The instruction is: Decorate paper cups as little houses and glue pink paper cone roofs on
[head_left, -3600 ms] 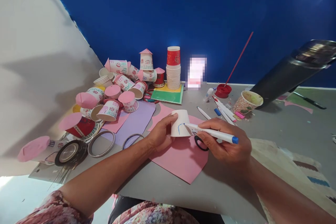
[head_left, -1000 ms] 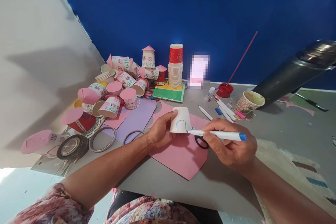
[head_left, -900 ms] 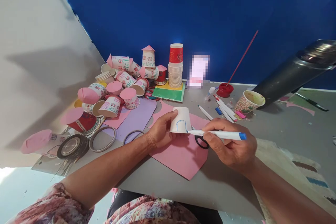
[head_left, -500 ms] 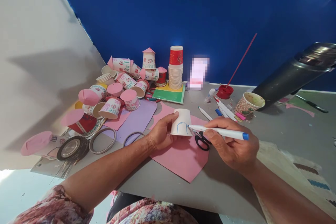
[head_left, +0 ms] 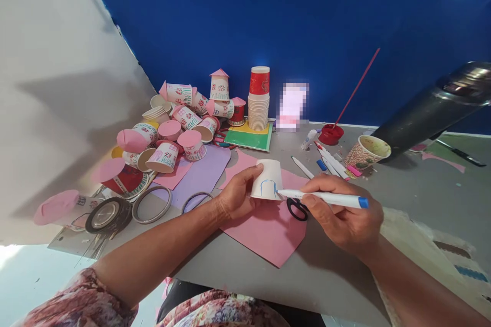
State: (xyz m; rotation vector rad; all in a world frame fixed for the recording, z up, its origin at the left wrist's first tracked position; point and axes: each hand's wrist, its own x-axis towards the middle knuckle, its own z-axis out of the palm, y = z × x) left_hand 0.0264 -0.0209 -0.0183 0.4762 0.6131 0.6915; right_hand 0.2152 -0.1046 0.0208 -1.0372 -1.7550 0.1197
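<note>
A white paper cup point(head_left: 267, 173) is held upside down, rim toward me, by my left hand point(head_left: 240, 191), whose fingers wrap its left side. Blue lines in an arch shape show on the cup's front. My right hand point(head_left: 347, 212) is closed around a white marker point(head_left: 330, 198) with a blue end, its tip at the right leg of the arch. Below the cup lies a pink paper sheet point(head_left: 264, 240). Black-handled scissors point(head_left: 297, 209) rest on it, their blades partly hidden behind the marker and cup.
Decorated cups with pink paper tops point(head_left: 190, 144) pile up at left, near tape rolls point(head_left: 152, 205). A cup stack point(head_left: 259, 107) stands on a green and yellow booklet point(head_left: 249, 140). Loose markers point(head_left: 332, 159), a patterned cup point(head_left: 368, 152) and a dark cylinder point(head_left: 425, 112) lie at right.
The marker tip has moved down along the arch's right leg, and the blue line there is longer and thicker. My left hand keeps its hold on the cup.
</note>
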